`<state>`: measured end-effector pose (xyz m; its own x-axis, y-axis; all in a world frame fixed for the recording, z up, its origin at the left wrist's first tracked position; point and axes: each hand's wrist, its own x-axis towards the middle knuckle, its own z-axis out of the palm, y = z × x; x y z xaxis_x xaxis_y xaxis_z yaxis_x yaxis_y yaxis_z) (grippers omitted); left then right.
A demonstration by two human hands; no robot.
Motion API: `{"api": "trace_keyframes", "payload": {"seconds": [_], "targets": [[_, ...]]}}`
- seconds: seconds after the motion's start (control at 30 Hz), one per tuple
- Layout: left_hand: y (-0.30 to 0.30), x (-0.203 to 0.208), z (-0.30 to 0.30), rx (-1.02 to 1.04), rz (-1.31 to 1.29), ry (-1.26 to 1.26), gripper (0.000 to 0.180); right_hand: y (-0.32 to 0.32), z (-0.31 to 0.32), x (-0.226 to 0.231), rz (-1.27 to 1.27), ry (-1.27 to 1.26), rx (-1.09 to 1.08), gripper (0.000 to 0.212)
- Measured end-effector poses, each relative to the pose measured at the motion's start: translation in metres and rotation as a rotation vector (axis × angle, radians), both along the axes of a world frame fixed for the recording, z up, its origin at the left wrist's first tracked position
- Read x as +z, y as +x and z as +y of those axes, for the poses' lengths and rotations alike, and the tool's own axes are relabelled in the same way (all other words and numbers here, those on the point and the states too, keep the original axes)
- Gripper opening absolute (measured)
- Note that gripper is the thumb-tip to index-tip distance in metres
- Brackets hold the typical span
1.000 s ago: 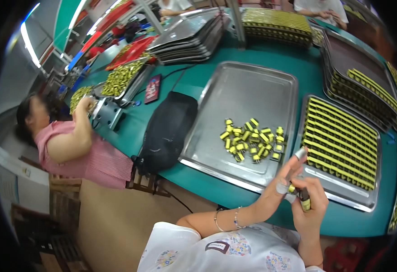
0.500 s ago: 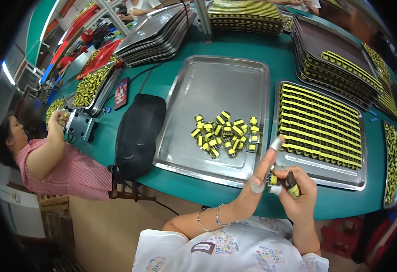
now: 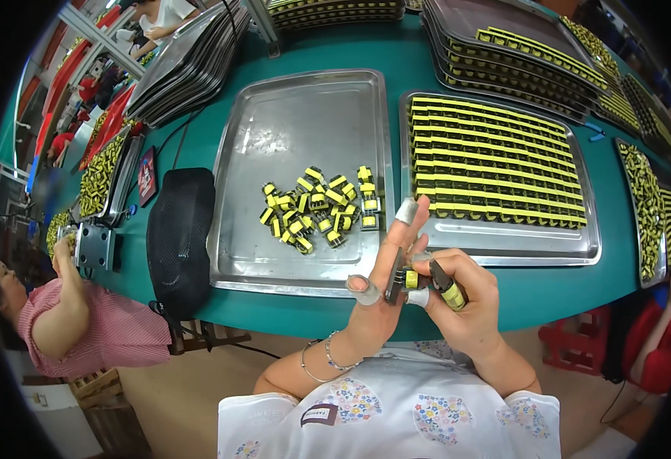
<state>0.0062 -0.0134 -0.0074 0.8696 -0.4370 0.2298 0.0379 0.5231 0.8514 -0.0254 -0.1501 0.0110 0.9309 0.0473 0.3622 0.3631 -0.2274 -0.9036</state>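
A small boxy component (image 3: 411, 278), yellow-banded with dark ends, sits between the hands over the near edge of the smooth green worktop (image 3: 534, 294). The right hand (image 3: 465, 302) has its grip clamped on it and also holds a tapered dark-and-yellow piece (image 3: 448, 289), long axis slanting up to the left. The component's pins point left, toward a flat dark strip (image 3: 393, 277), nearly upright, against the left hand (image 3: 377, 317); whether that grip closes on it, I cannot tell

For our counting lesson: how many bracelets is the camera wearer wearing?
2: a beaded bracelet nearer the left hand, and a thin bracelet nearer the elbow.
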Motion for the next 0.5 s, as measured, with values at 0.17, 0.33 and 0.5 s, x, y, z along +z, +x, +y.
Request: {"api": "trace_keyframes", "payload": {"seconds": [0.17, 0.33, 0.5], "targets": [[-0.002, -0.002, 0.0, -0.036, -0.05, -0.044, 0.083, -0.003, 0.001, -0.005, 0.014, 0.028, -0.01, 0.026], [-0.003, 0.0, 0.001, -0.021, 0.01, 0.001, 0.09, -0.006, 0.004, -0.005, -0.011, 0.026, -0.02, 0.025], [-0.004, 0.002, 0.0, 0.035, 0.02, 0.068, 0.096, -0.009, 0.012, -0.002, -0.065, -0.008, -0.096, 0.03]]}}
